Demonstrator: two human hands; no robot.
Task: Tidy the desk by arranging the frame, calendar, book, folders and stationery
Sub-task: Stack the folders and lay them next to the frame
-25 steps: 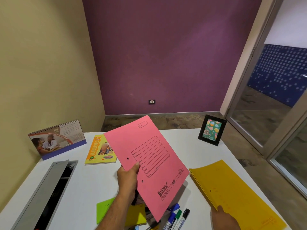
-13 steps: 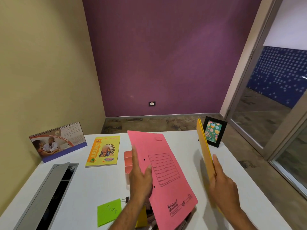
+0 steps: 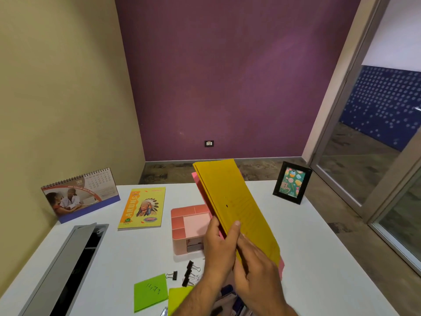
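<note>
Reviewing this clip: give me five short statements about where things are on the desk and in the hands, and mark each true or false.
1. Both hands hold the yellow folder and pink folder together. True.
2. The photo frame lies flat. False: it stands upright at the desk's far right.
3. The calendar stands left of the book. True.
4. The pink organizer holds pens. False: its visible compartments look empty.
5. Binder clips lie beside the green note. True.
</note>
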